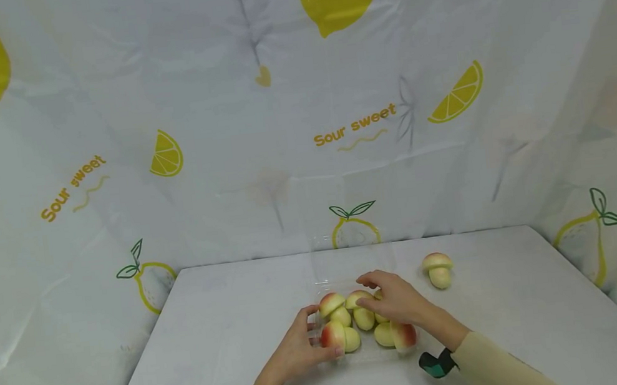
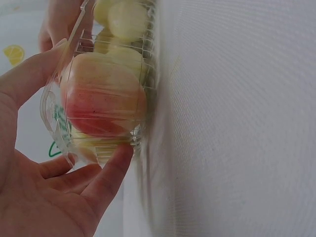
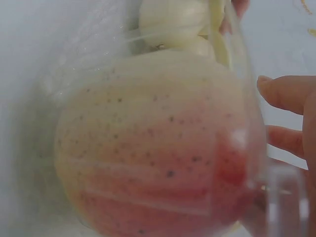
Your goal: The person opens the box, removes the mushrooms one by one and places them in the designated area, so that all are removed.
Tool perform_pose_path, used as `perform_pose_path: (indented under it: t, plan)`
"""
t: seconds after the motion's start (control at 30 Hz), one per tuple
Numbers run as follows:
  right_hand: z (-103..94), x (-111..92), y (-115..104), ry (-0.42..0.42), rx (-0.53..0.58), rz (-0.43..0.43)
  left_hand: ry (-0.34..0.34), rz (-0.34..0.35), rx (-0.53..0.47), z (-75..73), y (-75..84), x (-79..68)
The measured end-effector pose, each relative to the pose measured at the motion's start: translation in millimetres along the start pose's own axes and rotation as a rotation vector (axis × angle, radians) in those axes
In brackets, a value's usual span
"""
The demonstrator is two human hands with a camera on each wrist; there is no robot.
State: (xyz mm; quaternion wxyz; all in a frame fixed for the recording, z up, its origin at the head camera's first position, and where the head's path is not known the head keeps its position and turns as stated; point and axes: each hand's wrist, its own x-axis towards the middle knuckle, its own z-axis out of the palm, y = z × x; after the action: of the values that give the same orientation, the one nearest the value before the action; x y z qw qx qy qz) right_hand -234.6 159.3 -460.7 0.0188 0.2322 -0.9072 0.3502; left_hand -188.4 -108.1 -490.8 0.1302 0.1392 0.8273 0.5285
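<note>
The clear plastic clamshell box (image 1: 357, 331), filled with red-and-yellow toy mushrooms (image 1: 339, 335), sits on the white tabletop (image 1: 232, 326). The left hand (image 1: 296, 347) holds its near-left corner; the right hand (image 1: 395, 299) rests relaxed on top. Best to brace that corner and press evenly.

White bench (image 1: 232, 326) with a clear box of toy mushrooms and one loose mushroom

The pale, matt bench carries a clear, thin plastic clamshell box (image 1: 330, 290) near the middle of its front edge, packed with cream-stemmed, red-blushed toy mushrooms (image 1: 339, 335). A single toy mushroom of the same kind, cream with a pinkish cap (image 1: 438, 268), stands upright by itself, right of centre and closer to the bench's back edge, apart from the box.
</note>
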Motion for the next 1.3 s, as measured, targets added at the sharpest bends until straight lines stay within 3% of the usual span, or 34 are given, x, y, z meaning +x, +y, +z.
perform_pose_path:
  t: [0.7,1.07,1.3]
  plan:
    - [12.2,1.0,-0.6,0.023,-0.096,-0.005,0.004,0.016,-0.014,0.1,0.0,-0.4]
    - [14.5,2.3,4.6,0.037,-0.094,-0.021,0.000,0.009,-0.004,-0.3,0.6,-0.7]
    - [6.7,2.4,2.7,0.035,-0.023,-0.056,0.002,-0.005,-0.005,-0.4,-0.7,0.5]
